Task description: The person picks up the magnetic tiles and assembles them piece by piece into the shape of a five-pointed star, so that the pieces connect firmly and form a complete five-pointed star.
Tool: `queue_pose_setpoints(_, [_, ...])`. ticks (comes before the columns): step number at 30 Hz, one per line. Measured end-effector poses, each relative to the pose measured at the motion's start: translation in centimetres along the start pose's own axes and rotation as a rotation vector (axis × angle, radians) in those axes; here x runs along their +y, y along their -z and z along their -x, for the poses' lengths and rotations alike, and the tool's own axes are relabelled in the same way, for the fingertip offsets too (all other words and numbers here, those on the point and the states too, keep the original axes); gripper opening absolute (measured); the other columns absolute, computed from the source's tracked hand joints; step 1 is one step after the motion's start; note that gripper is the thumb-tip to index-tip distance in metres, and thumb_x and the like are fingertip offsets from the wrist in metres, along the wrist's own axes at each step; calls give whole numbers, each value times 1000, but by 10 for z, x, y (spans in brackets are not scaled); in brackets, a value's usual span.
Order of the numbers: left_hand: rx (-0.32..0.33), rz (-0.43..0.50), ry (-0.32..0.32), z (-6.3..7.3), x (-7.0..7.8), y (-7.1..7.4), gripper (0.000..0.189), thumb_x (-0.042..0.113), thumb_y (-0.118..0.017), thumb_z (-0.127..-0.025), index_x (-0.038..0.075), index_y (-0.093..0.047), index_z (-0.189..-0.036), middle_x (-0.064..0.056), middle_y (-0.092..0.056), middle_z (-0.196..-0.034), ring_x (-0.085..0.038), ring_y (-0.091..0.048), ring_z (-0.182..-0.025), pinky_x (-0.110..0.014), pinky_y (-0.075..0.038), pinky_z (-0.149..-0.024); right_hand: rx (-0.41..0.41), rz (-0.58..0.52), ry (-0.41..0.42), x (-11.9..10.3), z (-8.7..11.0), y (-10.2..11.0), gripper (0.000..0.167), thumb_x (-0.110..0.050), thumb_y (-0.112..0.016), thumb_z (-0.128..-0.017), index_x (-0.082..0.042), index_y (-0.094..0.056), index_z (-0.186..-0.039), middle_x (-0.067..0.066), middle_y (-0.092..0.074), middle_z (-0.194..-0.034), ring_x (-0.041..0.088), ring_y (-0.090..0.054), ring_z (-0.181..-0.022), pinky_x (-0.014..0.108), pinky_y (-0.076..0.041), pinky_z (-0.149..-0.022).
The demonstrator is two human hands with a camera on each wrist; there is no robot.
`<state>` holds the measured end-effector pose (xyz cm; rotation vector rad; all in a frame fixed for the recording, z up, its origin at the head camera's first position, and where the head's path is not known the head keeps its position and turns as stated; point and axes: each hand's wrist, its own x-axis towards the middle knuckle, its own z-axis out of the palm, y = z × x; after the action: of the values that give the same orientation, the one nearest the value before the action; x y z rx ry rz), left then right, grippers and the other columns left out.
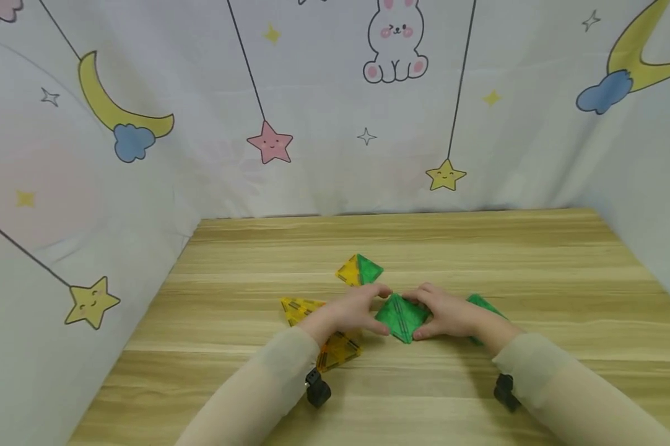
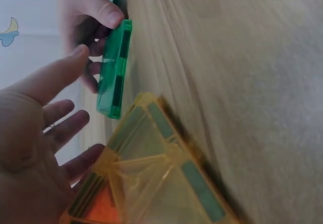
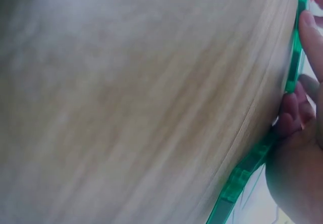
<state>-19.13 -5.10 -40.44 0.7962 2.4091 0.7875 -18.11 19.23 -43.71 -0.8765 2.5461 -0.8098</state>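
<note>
Two green triangular magnetic tiles (image 1: 402, 317), edge to edge in a diamond, are between the two hands. My right hand (image 1: 446, 313) holds them at their right side, thumb at the near edge and fingers at the far edge. In the left wrist view the green tile (image 2: 112, 70) is under the right thumb, just off the wood. My left hand (image 1: 354, 308) is to the left of the diamond, thumb and fingers spread. The left wrist view shows this hand (image 2: 30, 138) apart from the green tile. Yellow triangular tiles (image 1: 340, 352) lie beneath the left wrist, partly hidden.
Beyond the left hand, a yellow triangle (image 1: 348, 271) and a green triangle (image 1: 370, 269) lie joined. Another green tile (image 1: 483, 304) lies partly hidden under the right wrist. A patterned white cloth (image 1: 335, 179) borders the wooden table (image 1: 424, 248).
</note>
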Motion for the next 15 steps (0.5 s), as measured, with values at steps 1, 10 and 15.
queue_pose_setpoints(1, [-2,-21,3,-1,0,-1,72,29,-77,-79,14,-41,-140,-2,-46,-138,-20,-39,-128,-37,-33,-103,0,1,6,0,0,-1,81,-48,-72,-77,-4,-41,-138,6,-45,-119,22,-46,-107,43,-41,-89])
queue_pose_setpoints(10, [6,-185,57,-7,-1,-5,65,32,-79,-76,17,-50,-132,2,-51,-131,-20,-44,-119,-38,-34,-100,-13,-29,-15,1,-1,-2,82,-47,-73,-77,-7,-40,-140,6,-44,-121,22,-46,-108,43,-40,-89])
queue_pose_setpoints(15, [40,-286,51,-12,1,-10,62,33,-79,-76,16,-53,-130,3,-51,-132,-19,-45,-117,-36,-35,-98,-5,-32,-15,1,0,1,81,-44,-74,-77,-4,-41,-138,7,-45,-121,22,-47,-108,43,-40,-90])
